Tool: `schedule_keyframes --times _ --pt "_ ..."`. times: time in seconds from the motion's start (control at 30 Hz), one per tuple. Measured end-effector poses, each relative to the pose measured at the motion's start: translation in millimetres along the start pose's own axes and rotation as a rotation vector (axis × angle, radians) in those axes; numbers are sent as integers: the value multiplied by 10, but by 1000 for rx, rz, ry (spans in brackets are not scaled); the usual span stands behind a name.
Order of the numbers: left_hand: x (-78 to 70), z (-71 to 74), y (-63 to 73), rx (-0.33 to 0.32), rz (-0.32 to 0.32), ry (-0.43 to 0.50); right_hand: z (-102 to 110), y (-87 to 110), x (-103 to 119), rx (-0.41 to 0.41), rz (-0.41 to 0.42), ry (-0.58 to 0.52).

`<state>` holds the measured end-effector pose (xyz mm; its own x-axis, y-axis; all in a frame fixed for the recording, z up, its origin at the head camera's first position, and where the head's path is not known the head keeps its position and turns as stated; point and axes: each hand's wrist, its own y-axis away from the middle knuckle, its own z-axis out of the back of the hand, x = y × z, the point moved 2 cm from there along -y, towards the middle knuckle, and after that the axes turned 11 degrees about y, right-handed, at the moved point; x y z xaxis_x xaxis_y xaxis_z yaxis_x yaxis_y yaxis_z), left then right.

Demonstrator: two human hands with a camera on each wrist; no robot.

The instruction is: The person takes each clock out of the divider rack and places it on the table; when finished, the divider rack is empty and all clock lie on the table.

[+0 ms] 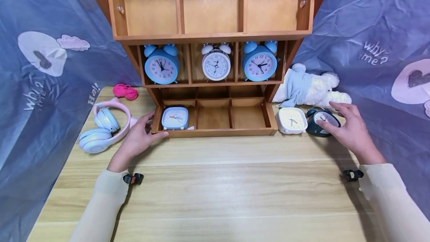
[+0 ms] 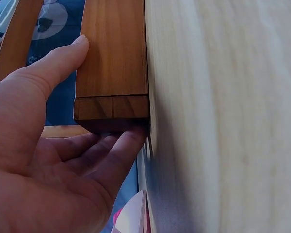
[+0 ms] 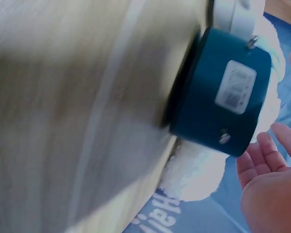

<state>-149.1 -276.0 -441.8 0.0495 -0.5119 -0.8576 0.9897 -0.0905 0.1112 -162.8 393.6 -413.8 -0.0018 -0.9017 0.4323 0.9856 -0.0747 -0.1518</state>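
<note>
At the lower left corner of the wooden shelf [image 1: 221, 133], my left hand [image 1: 140, 137] grips the frame, its thumb along the front board [image 2: 111, 53] and its fingers round the side end. Inside the bottom left compartment lies a light blue square clock [image 1: 175, 118]. My right hand [image 1: 349, 128] is spread over the dark green alarm clock [image 1: 323, 123], thumb overlapping its face in the head view. In the right wrist view the clock's underside [image 3: 218, 92], with a sticker and small feet, shows beside the loosely bent fingers [image 3: 271, 150]. A white square clock [image 1: 292, 120] stands just left of it.
The middle tier holds a blue alarm clock [image 1: 162, 64], a white one [image 1: 216, 62] and another blue one [image 1: 259, 62]. Headphones [image 1: 100, 132] and pink yarn [image 1: 125, 91] lie left of the shelf. A white plush toy [image 1: 312, 87] lies behind the right-hand clocks.
</note>
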Motion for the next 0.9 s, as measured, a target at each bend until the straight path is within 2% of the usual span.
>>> schedule_keyframes --times 0.27,0.6,0.9 --pt "2 -4 -1 -1 1 -8 46 31 272 -62 45 -9" --pt "-1 3 -1 1 11 -5 68 66 630 -45 138 -112" --pt "-20 5 -4 1 11 -3 -82 78 926 -29 205 -207"
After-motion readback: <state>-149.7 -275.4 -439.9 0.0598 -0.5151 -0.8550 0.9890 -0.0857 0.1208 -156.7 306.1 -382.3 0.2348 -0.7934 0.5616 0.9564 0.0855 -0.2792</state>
